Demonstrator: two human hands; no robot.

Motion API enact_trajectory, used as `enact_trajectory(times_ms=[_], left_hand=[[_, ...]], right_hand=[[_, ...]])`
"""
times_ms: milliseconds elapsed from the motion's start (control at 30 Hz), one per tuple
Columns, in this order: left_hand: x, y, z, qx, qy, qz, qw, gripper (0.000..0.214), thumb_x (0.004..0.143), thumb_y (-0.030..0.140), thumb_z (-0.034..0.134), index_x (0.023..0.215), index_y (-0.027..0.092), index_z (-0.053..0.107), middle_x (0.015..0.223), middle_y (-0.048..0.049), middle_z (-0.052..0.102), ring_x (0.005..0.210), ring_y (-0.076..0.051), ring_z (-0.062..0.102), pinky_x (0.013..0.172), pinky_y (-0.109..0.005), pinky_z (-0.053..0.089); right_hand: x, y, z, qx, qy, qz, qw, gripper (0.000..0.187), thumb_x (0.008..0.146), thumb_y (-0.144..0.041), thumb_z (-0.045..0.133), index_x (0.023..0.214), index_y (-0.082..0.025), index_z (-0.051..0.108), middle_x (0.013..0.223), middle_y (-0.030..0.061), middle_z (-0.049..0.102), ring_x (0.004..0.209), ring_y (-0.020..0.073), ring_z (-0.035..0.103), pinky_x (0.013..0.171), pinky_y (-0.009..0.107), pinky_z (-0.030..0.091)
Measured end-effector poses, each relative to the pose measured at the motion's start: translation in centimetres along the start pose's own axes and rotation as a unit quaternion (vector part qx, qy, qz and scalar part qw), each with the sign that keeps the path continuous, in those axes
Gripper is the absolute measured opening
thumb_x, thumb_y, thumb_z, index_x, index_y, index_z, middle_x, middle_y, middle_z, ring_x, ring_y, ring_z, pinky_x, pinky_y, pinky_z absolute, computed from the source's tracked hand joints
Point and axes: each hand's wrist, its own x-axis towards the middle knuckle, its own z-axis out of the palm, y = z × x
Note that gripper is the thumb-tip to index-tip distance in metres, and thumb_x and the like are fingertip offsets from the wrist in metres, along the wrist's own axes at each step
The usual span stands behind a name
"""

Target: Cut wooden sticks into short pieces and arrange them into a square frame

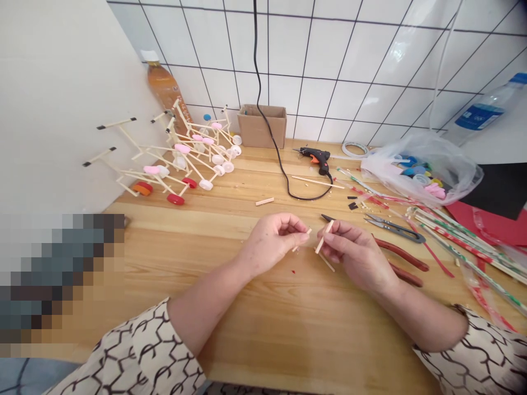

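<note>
My left hand (274, 238) is closed in a pinch on a short wooden stick piece (303, 237) above the wooden table (255, 323). My right hand (356, 253) is closed on another short wooden stick (325, 236), held upright and tilted, its tip close to the left hand's piece. A third stick piece (327, 263) lies under the right hand's fingers. Red-handled pliers (401, 259) lie just right of my right hand, with small scissors (395, 227) behind them.
Stick-and-bottle-cap models (185, 159) stand at the back left against the wall. A black glue gun (316, 157) with its cord, a cardboard box (262, 125), a tape roll (355, 148), a plastic bag of caps (424, 167), wrapped chopsticks (465, 241) and two bottles are around.
</note>
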Motion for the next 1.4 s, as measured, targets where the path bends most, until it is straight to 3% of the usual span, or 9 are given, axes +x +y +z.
enact_trajectory(times_ms=[67,167,267,533,800,900,1067,1200,1400], left_hand=[[0.3,0.3,-0.9,0.114,0.03,0.03,0.993,0.004,0.072,0.018,0.061,0.073,0.015,0.06,0.068,0.0003,0.063,0.06,-0.01,0.055,0.06,-0.024,0.044],[0.8,0.4,-2.4,0.298,0.055,0.072,0.95,0.009,0.074,0.013,0.055,0.071,0.016,0.063,0.07,-0.001,0.065,0.063,-0.013,0.056,0.061,-0.025,0.043],[1.2,0.1,-3.4,0.401,0.054,0.064,0.912,0.014,0.073,0.012,0.053,0.074,0.018,0.066,0.073,-0.0018,0.066,0.063,-0.014,0.057,0.059,-0.026,0.04],[1.1,0.0,-3.2,0.425,0.009,0.023,0.905,0.012,0.074,0.018,0.054,0.071,0.018,0.066,0.064,0.0001,0.064,0.059,-0.014,0.056,0.057,-0.024,0.038],[1.2,-0.3,-3.2,0.486,-0.019,0.029,0.873,0.016,0.073,0.012,0.05,0.069,0.019,0.064,0.076,-0.003,0.068,0.072,-0.019,0.059,0.063,-0.028,0.039],[1.1,-0.1,-3.0,0.464,0.014,0.044,0.885,0.014,0.072,0.011,0.051,0.067,0.018,0.063,0.073,-0.0033,0.066,0.069,-0.018,0.058,0.062,-0.028,0.039],[0.3,1.1,-2.2,0.297,0.093,0.078,0.947,0.007,0.07,0.016,0.06,0.063,0.016,0.061,0.063,-0.0002,0.063,0.059,-0.012,0.053,0.057,-0.024,0.04],[-0.2,1.2,-1.2,0.179,0.057,0.043,0.981,0.012,0.069,0.023,0.064,0.062,0.015,0.058,0.057,0.0023,0.057,0.053,-0.009,0.048,0.051,-0.021,0.037],[-0.8,0.5,0.3,0.093,-0.019,0.001,0.995,0.018,0.072,0.029,0.061,0.063,0.015,0.055,0.055,0.0044,0.048,0.051,-0.008,0.041,0.05,-0.02,0.032]], right_hand=[[0.1,-0.4,-0.1,0.003,0.027,0.002,1.0,0.014,0.071,-0.027,0.068,0.068,-0.017,0.059,0.058,-0.0012,0.058,0.047,0.0068,0.043,0.043,0.02,0.029],[0.2,-0.6,-0.1,0.009,0.05,0.017,0.999,0.016,0.068,-0.027,0.07,0.065,-0.018,0.057,0.062,-0.0002,0.061,0.046,0.0069,0.043,0.042,0.02,0.029],[0.3,-0.5,-0.1,0.01,0.051,0.016,0.999,0.016,0.067,-0.026,0.07,0.066,-0.018,0.057,0.062,-0.0001,0.061,0.046,0.0068,0.043,0.042,0.02,0.028],[0.3,0.4,-0.2,0.005,0.021,0.016,1.0,0.016,0.07,-0.027,0.068,0.066,-0.017,0.056,0.057,-0.0006,0.058,0.045,0.0072,0.041,0.042,0.02,0.028],[0.4,0.7,-0.4,0.019,0.003,0.025,1.0,0.015,0.072,-0.025,0.067,0.066,-0.016,0.056,0.055,-0.0009,0.058,0.045,0.0068,0.042,0.042,0.019,0.028],[0.4,0.7,-0.4,0.021,0.002,0.024,0.999,0.015,0.072,-0.024,0.067,0.066,-0.016,0.056,0.056,-0.0008,0.058,0.046,0.0068,0.042,0.042,0.019,0.028],[0.4,0.7,-0.2,0.015,0.006,0.013,1.0,0.016,0.072,-0.026,0.067,0.067,-0.017,0.055,0.057,-0.0005,0.059,0.045,0.0068,0.042,0.042,0.019,0.029],[0.3,0.8,-0.1,-0.006,0.003,0.003,1.0,0.016,0.073,-0.028,0.067,0.07,-0.017,0.056,0.059,-0.0002,0.058,0.046,0.0072,0.041,0.04,0.02,0.028],[0.0,0.9,-0.3,-0.045,-0.016,-0.011,0.999,0.016,0.078,-0.03,0.063,0.073,-0.017,0.057,0.057,-0.0019,0.055,0.044,0.0064,0.037,0.039,0.02,0.026]])
